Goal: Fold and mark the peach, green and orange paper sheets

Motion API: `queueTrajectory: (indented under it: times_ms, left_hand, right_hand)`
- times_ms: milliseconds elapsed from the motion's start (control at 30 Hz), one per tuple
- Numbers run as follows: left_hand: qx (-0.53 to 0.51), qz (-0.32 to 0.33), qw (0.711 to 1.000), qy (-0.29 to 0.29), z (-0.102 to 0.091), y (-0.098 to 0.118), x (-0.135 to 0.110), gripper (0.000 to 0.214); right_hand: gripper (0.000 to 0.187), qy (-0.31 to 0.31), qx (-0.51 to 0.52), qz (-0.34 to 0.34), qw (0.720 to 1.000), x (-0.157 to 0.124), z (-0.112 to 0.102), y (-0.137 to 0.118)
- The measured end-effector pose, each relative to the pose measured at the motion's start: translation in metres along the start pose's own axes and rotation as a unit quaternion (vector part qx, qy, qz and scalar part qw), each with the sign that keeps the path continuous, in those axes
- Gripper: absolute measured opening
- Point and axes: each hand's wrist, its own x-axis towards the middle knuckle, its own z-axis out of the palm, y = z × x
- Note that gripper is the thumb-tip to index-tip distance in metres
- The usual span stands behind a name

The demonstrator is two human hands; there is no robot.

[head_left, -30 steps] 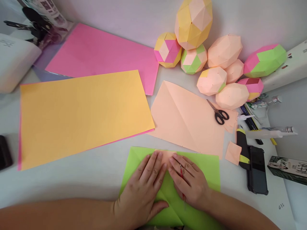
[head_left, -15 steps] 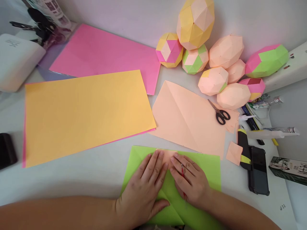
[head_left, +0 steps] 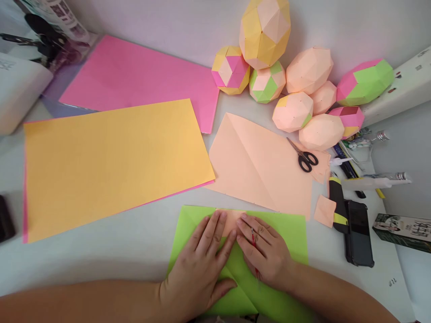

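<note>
A green sheet (head_left: 292, 233) lies at the near edge of the desk, with a small peach paper piece (head_left: 232, 224) on its upper part. My left hand (head_left: 202, 262) is open and flat, its fingertips pressing the peach piece's left side. On the right side, the fingertips of my right hand (head_left: 269, 255) press the same piece. Tucked between the right hand's fingers is a slim red pen-like tool (head_left: 253, 237); its exact kind is unclear. Much of the peach piece is hidden under the fingers.
Yellow sheet (head_left: 117, 166), pink sheet (head_left: 144, 76) and creased peach sheet (head_left: 259, 166) lie beyond. Scissors (head_left: 305, 160) rest on the peach one. Several faceted paper eggs (head_left: 310, 69) stand at the back. A phone (head_left: 359, 233), a black-and-yellow cutter (head_left: 337, 202) and a box (head_left: 402, 231) are at right.
The camera's view has shifted slightly, so the surroundings appear a little further left. Both hands keep nearly the same place on the peach piece.
</note>
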Motion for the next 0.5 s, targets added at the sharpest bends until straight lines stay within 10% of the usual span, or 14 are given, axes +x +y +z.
queueTrajectory:
  times_ms: [500]
  left_hand:
    - [0.020, 0.007, 1.000, -0.008, -0.0007, -0.0012, 0.0022, 0.093]
  right_hand:
    - [0.028, -0.002, 0.007, 0.002, 1.000, -0.0017, 0.0004, 0.0000]
